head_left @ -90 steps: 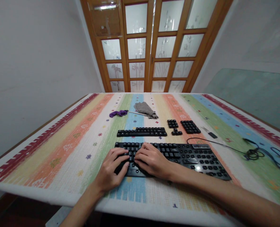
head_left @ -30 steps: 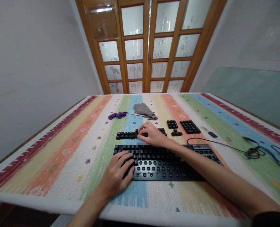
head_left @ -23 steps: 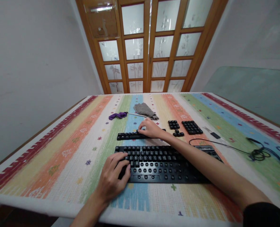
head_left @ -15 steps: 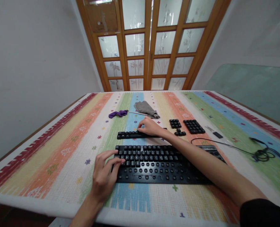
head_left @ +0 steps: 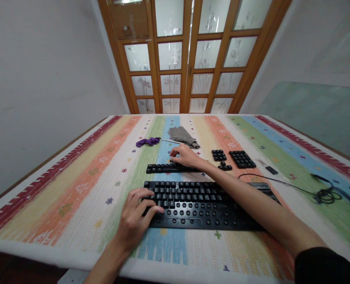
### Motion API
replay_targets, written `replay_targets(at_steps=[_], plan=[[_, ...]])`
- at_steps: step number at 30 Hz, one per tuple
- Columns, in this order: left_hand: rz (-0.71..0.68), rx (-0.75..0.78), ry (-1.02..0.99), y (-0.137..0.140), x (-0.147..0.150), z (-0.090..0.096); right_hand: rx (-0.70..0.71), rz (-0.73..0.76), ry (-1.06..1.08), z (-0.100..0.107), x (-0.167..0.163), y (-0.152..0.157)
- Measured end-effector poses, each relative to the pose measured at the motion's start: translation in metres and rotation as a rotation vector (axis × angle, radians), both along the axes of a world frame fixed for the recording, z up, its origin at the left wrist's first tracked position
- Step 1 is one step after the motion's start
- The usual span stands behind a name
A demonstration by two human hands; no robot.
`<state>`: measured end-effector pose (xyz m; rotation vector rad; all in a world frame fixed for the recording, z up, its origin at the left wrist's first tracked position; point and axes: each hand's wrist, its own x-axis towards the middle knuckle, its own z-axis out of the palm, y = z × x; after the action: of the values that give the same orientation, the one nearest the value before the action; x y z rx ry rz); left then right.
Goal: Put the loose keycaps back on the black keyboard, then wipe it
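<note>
A black keyboard lies in front of me; its upper rows carry keycaps, while much of the lower part shows bare switches. My left hand rests over its left end, fingers spread on the keys and thumb by the bare switches. Beyond the keyboard is a row of loose black keycaps. My right hand reaches across to this row, thumb and index finger pinched at a small dark keycap, mostly hidden by the fingers. My right forearm covers part of the keyboard's right side.
Loose number-pad keycaps, a smaller block and arrow keycaps lie right. A cable coils near a small black piece. Farther back are a grey cloth and a purple cloth with a thin rod.
My left hand has shifted slightly right, its thumb moving down toward the bare switches. My right hand has risen slightly and moved a little left at the keycap row.
</note>
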<state>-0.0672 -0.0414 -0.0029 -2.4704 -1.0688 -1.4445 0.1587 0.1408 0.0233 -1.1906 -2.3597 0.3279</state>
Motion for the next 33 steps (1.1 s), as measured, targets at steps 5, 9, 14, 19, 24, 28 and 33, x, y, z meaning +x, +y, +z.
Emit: replay_targets(at_steps=[5,9,14,19,24,28,33], plan=[[-0.113,-0.051,0.092,0.001,0.003,-0.003,0.047,0.002,0.048,0.017,0.004,-0.021],[-0.099,-0.081,0.120,0.003,0.003,-0.003,0.079,0.096,0.133,0.026,0.004,-0.053],[-0.077,-0.093,0.119,0.003,0.002,-0.004,0.053,0.228,0.238,0.027,0.003,-0.101],[-0.057,-0.086,0.103,0.003,0.000,-0.004,0.043,0.254,0.253,0.018,0.013,-0.136],[-0.054,-0.081,0.153,-0.001,-0.001,-0.001,0.055,0.237,0.243,0.004,0.023,-0.152],[-0.037,-0.066,0.196,-0.003,-0.002,-0.001,0.124,0.273,0.230,-0.007,0.023,-0.160],[-0.041,-0.047,0.194,-0.002,-0.002,-0.001,0.260,0.320,0.177,-0.016,0.021,-0.162]])
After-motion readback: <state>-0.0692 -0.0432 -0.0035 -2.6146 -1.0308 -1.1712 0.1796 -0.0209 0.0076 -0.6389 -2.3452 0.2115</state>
